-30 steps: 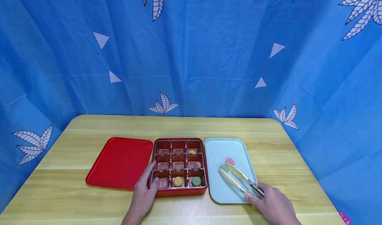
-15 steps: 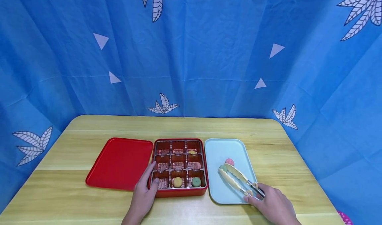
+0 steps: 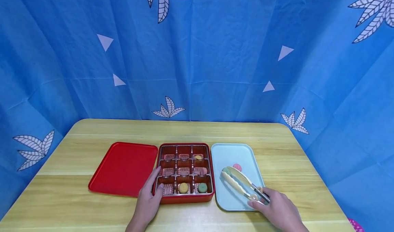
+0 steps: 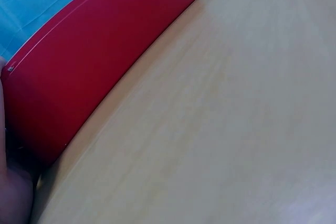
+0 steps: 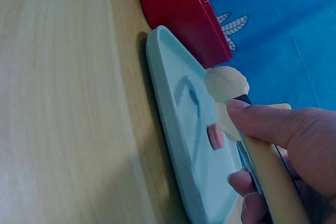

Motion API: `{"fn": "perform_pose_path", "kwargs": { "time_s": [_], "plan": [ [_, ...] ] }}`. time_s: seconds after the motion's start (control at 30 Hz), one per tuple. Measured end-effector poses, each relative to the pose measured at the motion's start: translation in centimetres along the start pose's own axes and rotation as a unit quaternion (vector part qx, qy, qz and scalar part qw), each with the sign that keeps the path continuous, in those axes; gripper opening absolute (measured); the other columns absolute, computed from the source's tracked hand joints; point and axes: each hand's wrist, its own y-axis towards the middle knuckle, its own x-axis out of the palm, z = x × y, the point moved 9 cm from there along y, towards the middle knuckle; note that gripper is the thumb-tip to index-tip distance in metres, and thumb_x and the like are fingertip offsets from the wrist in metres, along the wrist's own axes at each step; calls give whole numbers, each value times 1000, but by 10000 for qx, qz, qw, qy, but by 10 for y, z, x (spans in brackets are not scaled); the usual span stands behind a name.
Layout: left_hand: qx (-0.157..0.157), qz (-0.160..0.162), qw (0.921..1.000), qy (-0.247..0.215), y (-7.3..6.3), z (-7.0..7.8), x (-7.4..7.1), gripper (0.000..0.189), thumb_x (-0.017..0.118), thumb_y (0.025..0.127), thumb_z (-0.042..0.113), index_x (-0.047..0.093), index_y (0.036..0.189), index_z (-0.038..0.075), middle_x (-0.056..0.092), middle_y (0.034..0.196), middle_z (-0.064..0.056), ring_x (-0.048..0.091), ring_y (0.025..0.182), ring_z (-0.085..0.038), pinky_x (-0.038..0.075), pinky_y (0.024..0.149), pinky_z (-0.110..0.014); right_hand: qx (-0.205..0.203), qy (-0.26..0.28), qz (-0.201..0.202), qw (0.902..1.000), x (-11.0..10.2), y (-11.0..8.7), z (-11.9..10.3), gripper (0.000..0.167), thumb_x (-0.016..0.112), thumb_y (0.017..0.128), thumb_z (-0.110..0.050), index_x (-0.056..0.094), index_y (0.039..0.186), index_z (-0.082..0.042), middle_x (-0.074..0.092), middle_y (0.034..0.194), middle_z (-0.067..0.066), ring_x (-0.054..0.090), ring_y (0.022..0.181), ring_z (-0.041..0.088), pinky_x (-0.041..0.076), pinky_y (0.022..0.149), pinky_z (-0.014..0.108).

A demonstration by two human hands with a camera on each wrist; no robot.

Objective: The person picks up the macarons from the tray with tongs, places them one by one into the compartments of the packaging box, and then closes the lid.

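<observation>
My right hand [image 3: 278,208] grips a pair of tongs [image 3: 233,183] with cream tips, over the pale blue tray [image 3: 224,203]. Between the tips is a green macaron [image 3: 226,170], partly covered by them. Just beyond the tongs a pink macaron [image 3: 237,167] lies on the tray. My left hand [image 3: 148,200] rests at the front left corner of the red box [image 3: 186,199], thumb over the rim and index finger straight along the left side. The box has a clear divided insert with a yellow macaron [image 3: 183,188], a green one and others in some compartments.
A red lid [image 3: 124,168] lies flat on the wooden table [image 3: 92,215], left of the box. The tray stands close against the box's right side. Behind the table hangs a blue curtain [image 3: 215,54] with leaf prints.
My right hand and the tongs have shifted slightly left, and the green macaron between the tips has moved left with them. The left hand and the box have stayed put.
</observation>
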Motion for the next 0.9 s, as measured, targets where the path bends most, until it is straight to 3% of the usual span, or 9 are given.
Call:
{"fn": "perform_pose_path", "kwargs": {
  "time_s": [0.2, 0.47, 0.57, 0.7, 0.77, 0.9],
  "plan": [
    [-60, -13, 10000, -32, 1, 0, 0, 58, 55, 90, 7, 40, 144, 21, 38, 149, -6, 33, 137, -29, 31, 109, -50, -31, 129, -41, 9999, -3, 2, -12, 43, 73, 69, -57, 55, 74, -19, 43, 60, -3, 39, 55, 13, 27, 49, 26],
    [82, 27, 10000, 50, 0, 2, 0, 59, 55, 89, 6, 39, 144, 21, 39, 148, -7, 34, 136, -30, 31, 108, -51, -188, 58, 138, 9997, -10, 9, -28, 43, 74, 68, -56, 53, 73, -19, 41, 59, -3, 39, 55, 13, 27, 48, 25],
    [223, 125, 9996, 142, 0, 3, -2, 59, 56, 88, 4, 41, 143, 21, 41, 147, -7, 37, 134, -25, 32, 110, -35, -240, 112, 179, 9995, -11, 10, -34, 43, 75, 68, -55, 53, 73, -19, 41, 59, -3, 39, 55, 13, 27, 47, 26],
    [241, 166, 9994, 172, -1, 3, -2, 59, 58, 88, 5, 42, 142, 22, 43, 146, -2, 37, 133, -18, 24, 105, -11, -286, 184, 159, 9993, -11, 12, -40, 43, 75, 68, -56, 55, 75, -18, 43, 60, -3, 39, 56, 13, 27, 47, 25],
    [208, 147, 9996, 151, -1, 2, -2, 59, 58, 88, 6, 42, 142, 23, 42, 146, -1, 36, 133, -17, 25, 106, -15, -288, 202, 154, 9993, -11, 12, -43, 42, 76, 67, -55, 57, 77, -19, 44, 61, -3, 40, 57, 13, 27, 48, 25],
    [177, 113, 9997, 158, 0, 2, -2, 58, 57, 89, 6, 42, 142, 22, 42, 147, -1, 36, 134, -17, 31, 109, -37, -331, 224, 180, 9990, -10, 14, -49, 41, 76, 67, -54, 58, 78, -18, 46, 62, -4, 40, 58, 13, 28, 48, 25]
  ]
}}
